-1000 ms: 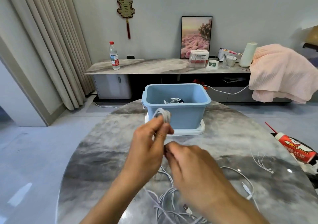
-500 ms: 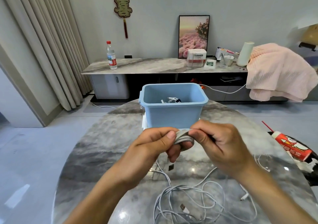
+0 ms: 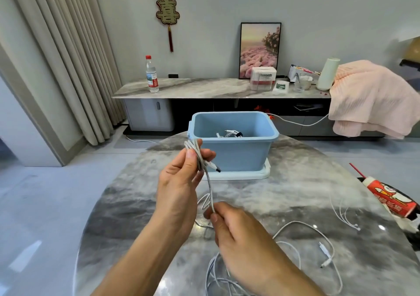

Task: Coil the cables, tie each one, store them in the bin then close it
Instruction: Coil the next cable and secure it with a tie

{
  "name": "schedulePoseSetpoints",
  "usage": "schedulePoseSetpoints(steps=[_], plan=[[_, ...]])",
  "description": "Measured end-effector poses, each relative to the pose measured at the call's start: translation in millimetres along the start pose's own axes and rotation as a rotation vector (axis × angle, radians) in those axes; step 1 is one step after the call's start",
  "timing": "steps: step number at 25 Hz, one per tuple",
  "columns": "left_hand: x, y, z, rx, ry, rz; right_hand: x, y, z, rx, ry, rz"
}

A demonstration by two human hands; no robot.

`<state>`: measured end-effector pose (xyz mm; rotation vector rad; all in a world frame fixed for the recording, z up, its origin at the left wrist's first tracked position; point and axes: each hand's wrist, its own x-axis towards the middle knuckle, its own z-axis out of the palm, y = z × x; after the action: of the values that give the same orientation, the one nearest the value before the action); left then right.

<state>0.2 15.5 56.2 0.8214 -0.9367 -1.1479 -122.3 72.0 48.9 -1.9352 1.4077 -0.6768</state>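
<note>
Presently: left hand point(image 3: 179, 182) grips coiled cable point(image 3: 197, 153); right hand point(image 3: 236, 230) pinches its tail; bin point(image 3: 234, 152) at table's point(image 3: 136, 209) far edge

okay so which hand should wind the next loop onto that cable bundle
Right, probably. The right hand pinches the loose cable run, free to carry it up, while the left hand is occupied gripping the coiled bundle.

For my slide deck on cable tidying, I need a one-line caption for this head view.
Left hand holds a coiled white cable while right hand pinches its tail, before the open blue bin.
</note>
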Motion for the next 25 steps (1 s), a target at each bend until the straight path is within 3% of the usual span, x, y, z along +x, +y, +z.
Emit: schedulePoseSetpoints(steps=[2, 4, 7, 11, 14, 18, 22, 25], plan=[[-2.0, -6.8, 0.7, 0.375, -0.036, 0.158, -3.4, -12.0, -12.1, -0.206, 0.047, -0.089], [-5.2, -10.8, -0.6, 0.634, -0.197, 0.273, 0.1, -15.2, -36.7, -0.314, 0.118, -0.213], [-8.0, -6.9, -3.2, 0.538, -0.482, 0.16, 11.4, 5.6, -79.6, -0.305, 0.27, -0.379], [-11.9, 2.3, 2.7, 0.321, -0.611, -0.017, 25.1, 38.2, -93.2, -0.171, 0.385, -0.469], [-15.0, 16.1, 7.5, -0.127, -0.502, -0.178, 33.4, 63.0, -93.5, 0.095, 0.435, -0.321], [-4.3, 25.5, 1.4, -0.557, -0.264, -0.259, 34.7, 75.7, -67.6, 0.252, 0.082, -0.167], [8.0, 25.1, -11.4, -0.537, -0.049, -0.226, 26.0, 62.4, -38.1, -0.104, -0.099, -0.177], [10.2, 20.7, -13.2, -0.326, -0.027, -0.121, 10.3, 37.5, -18.4, -0.267, -0.173, -0.215]])
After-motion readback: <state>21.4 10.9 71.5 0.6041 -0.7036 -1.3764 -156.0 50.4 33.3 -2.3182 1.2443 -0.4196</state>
